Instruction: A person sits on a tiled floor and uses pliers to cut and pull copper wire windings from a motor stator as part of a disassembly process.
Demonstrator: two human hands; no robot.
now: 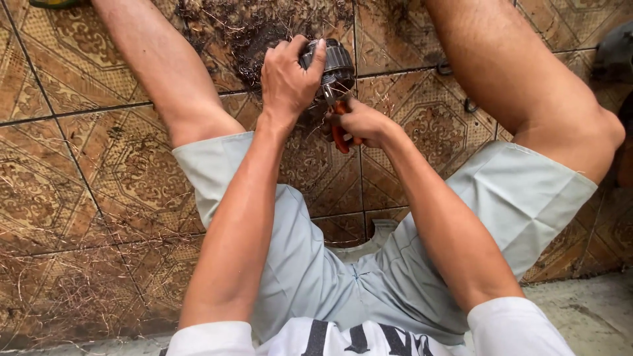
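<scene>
My left hand [287, 79] grips a dark, round, ribbed metal part [334, 62], holding it against the tiled floor between my legs. My right hand [361, 122] is closed on orange-handled pliers [339, 125], whose metal jaws point up into the lower side of the round part. The two hands nearly touch. The underside of the part and the tips of the jaws are hidden by my fingers.
I sit on a brown patterned tile floor [86, 165] strewn with thin wire strands and dark debris [257, 26]. My bare legs frame the work on both sides. Small metal rings [471, 105] lie near my right leg. A dark object [613, 53] sits at the right edge.
</scene>
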